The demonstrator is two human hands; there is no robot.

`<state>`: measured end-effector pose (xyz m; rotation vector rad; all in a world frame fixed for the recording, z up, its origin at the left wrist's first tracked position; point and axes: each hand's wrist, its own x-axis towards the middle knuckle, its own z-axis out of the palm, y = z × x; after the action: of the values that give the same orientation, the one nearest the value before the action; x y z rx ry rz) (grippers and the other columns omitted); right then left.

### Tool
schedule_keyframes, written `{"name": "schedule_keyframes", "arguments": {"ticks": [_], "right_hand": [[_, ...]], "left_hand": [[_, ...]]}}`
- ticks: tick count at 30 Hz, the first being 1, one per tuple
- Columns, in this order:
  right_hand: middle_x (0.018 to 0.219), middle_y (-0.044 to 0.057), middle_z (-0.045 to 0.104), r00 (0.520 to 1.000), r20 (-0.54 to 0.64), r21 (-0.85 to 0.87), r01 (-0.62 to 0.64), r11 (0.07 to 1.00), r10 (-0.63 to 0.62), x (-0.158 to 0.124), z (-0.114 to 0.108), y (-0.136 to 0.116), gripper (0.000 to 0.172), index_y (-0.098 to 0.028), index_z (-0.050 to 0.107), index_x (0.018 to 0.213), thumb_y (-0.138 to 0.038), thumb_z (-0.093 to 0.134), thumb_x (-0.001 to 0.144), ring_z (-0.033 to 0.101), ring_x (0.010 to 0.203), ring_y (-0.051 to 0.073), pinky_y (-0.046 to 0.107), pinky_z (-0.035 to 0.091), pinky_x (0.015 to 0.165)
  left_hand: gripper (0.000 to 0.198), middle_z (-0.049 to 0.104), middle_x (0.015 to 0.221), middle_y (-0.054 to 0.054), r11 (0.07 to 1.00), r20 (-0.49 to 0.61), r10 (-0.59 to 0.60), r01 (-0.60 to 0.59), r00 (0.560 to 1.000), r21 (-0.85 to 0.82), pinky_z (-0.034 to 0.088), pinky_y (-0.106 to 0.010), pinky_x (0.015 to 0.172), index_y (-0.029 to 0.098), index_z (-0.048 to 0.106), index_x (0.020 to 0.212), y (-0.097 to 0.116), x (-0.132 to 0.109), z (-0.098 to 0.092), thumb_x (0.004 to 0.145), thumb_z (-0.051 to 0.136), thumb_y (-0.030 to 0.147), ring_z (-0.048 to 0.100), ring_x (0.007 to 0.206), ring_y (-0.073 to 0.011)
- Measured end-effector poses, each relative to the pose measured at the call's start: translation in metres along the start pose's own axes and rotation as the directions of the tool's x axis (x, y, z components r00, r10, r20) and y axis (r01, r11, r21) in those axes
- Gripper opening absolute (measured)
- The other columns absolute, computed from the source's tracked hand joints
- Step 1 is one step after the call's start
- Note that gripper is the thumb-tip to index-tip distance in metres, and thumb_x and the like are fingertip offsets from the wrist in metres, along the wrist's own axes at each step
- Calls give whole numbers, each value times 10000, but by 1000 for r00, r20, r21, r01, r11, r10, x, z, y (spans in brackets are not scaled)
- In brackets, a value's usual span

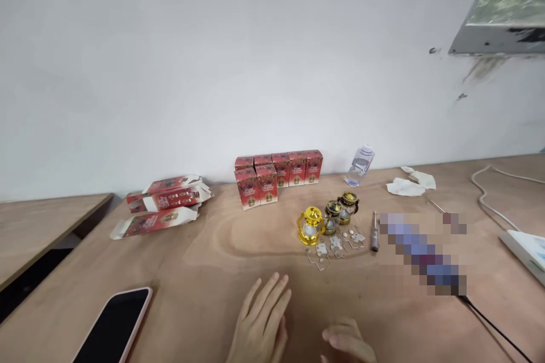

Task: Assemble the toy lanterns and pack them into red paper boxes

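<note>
plates [336, 243] of thin, notched silver-grey metal lie beside a shiny gold, round-topped lantern [311, 227], beyond an empty, extended left hand [261, 320] and loosely curled, apparently empty right hand [347, 340]; pinching each singly seems advisable.

Upright boxes [267, 184], desk's [204, 300] back edge: red, cream below. One lantern [311, 232] bright gold; two lanterns [331, 210] dark, gold-patterned. Phone [113, 326]: black, pale-pink rim.

So my wooden table [191, 272] is holding plenty: red boxes [280, 171] are standing at the back, three tiny lanterns [332, 219] are sitting by loose metal bits [336, 243], a screwdriver [374, 238]'s lying alongside, and a phone [113, 326]'s resting on my left.
</note>
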<state>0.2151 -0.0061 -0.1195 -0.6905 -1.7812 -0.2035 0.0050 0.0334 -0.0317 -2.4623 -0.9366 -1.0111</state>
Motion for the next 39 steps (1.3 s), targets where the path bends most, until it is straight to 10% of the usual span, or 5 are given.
{"name": "schedule_keyframes", "arguments": {"ticks": [8,13,19,32,39], "right_hand": [[995,77,572,995,31,-32,97,995,-96,65,-17,-8,416,-218,499,1084,-43,494,707,594,863,182,361,522,738],[1048,123,588,973,187,-288,-79,954,137,90,-13,16,272,-173,496,1048,-71,460,799,543,994,242,408,477,840],[991,124,614,811,276,-532,-319,785,517,101,-16,52,130,-168,547,939,-182,444,863,519,1003,283,456,418,910],[1244,151,565,687,538,-492,-214,844,489,93,-11,65,344,-117,545,1206,-186,399,902,482,1183,250,415,362,1028],[1060,116,630,711,586,-394,-170,903,389,93,-14,60,223,-150,602,1043,-153,434,897,540,1065,230,386,443,927]], "left_hand": [[373,584,1291,-64,997,99,78,-78,992,-7,273,-393,1121,138,558,1168,-2,6,0,827,412,98,461,1276,-198],[362,588,1275,-98,997,223,-60,70,973,-38,313,-460,1096,149,567,1159,-2,5,2,844,388,128,461,1273,-223],[280,598,1259,-83,983,355,-139,173,925,-66,340,-465,1072,173,602,1043,-5,5,10,837,414,149,507,1210,-232],[285,612,1221,-94,960,459,-171,252,872,-120,451,-408,988,157,588,1072,-9,9,14,847,415,177,556,1143,-232],[276,621,1202,-77,967,437,-144,220,888,-128,461,-398,978,180,589,1064,-10,9,13,846,420,178,569,1120,-217]]}}
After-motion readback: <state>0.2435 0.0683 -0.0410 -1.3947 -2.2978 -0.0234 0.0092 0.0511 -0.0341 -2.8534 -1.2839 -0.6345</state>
